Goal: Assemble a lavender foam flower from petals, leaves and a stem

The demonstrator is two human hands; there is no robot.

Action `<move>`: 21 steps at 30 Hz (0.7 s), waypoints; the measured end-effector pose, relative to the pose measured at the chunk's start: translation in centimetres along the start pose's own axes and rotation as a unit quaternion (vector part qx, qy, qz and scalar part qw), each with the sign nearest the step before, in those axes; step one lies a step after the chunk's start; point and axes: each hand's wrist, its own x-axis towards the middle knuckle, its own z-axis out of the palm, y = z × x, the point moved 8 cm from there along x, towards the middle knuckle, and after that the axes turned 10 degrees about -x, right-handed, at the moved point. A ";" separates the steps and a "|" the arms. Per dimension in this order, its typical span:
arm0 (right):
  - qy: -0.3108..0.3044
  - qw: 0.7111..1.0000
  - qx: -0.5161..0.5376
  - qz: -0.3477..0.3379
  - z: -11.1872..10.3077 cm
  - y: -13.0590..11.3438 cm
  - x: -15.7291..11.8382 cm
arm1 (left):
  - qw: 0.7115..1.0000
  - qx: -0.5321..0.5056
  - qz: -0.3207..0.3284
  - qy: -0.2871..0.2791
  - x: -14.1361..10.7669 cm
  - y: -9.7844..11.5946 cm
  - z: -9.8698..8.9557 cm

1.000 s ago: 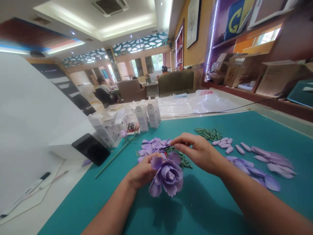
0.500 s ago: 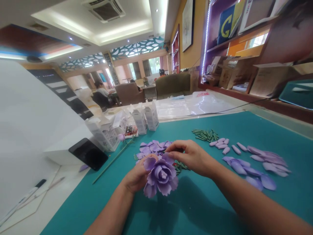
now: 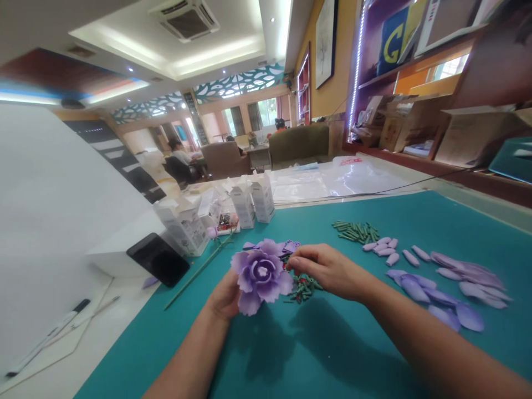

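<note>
A purple artificial flower [image 3: 262,272] with ruffled layered petals and a pale centre faces me over the mat. From behind and to its left, my left hand [image 3: 226,293] grips it; the petals hide most of those fingers. Close to the flower's right edge is my right hand [image 3: 322,267], thumb and fingers drawn together. Whether anything is between those fingertips I cannot make out. Loose purple petals [image 3: 291,246] lie behind the flower, partly covered by it. Below my right fingers sits a pile of small green pieces [image 3: 305,289] with some red bits.
On the green mat [image 3: 353,354] lie green sticks [image 3: 355,231], pale lilac buds [image 3: 384,246] and purple petals [image 3: 436,296] at right. A long-stemmed flower [image 3: 199,270], a black phone [image 3: 158,259] and white boxes [image 3: 183,227] are at left. Seated people [image 3: 179,155] are far back.
The flower has tilted up to face me more and shifted slightly left and up in view. My right fingers, at an upper petal before, are now by its right edge.
</note>
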 end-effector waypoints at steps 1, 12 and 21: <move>-0.024 1.000 -0.003 0.002 0.6 0.1 0.1 | 1.000 -0.004 0.002 -0.002 0.0 0.2 -0.3; -0.076 0.992 0.095 0.024 2.9 -0.3 -0.1 | 0.999 -0.017 0.005 -0.029 0.0 0.4 -1.1; -0.072 0.993 0.086 0.024 2.6 -0.9 -0.3 | 0.999 -0.028 0.019 0.011 0.0 0.5 -1.5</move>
